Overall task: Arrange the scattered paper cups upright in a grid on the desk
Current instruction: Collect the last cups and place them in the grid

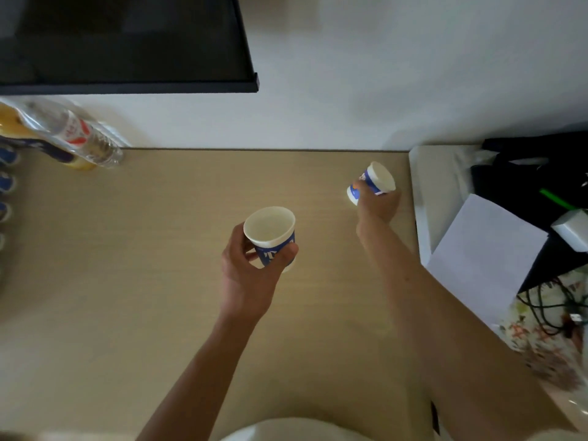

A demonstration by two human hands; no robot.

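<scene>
Your left hand clasps an upright paper cup, your right hand a tipped cup; squeezing could crush either.

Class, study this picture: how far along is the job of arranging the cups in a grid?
Done: no cup plainly stands released on the desk; blue shapes at its left edge are too blurred to tell. In hand: the left hand grips an upright cup, the right hand a tipped cup. Left: righting that one, setting both down, forming the grid.
</scene>
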